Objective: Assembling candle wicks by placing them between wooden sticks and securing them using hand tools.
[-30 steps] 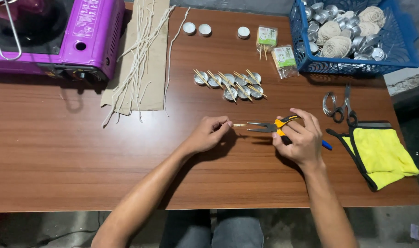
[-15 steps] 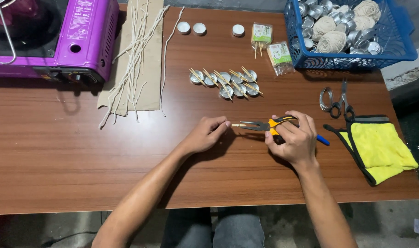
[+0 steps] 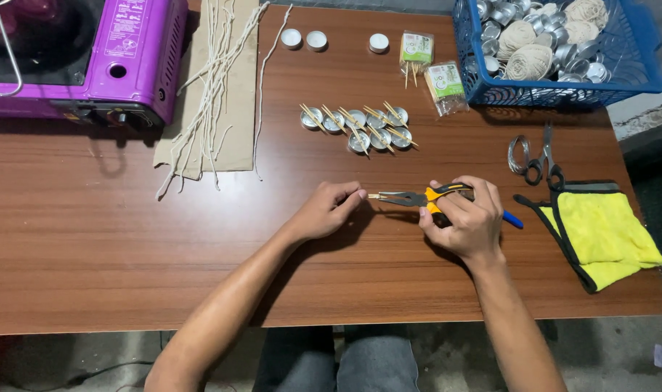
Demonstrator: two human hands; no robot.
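We gripped pliers (image 3: 411, 197) in our right hand (image 3: 467, 221), left hand (image 3: 329, 209) pinching their tip (several wicked cups (image 3: 360, 129) finished, loose wicks (image 3: 211, 87) remaining).

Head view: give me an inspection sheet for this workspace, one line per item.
Surface: brown wooden table.
Job's things: pliers in right hand; left hand pinches a small piece at their tip.
Clutter: wicked metal cups, strings on cardboard, scissors, yellow cloth, blue basket, purple stove.
Hands: both closed, bare.
Cables: nothing seen.
Surroundings: grey floor.
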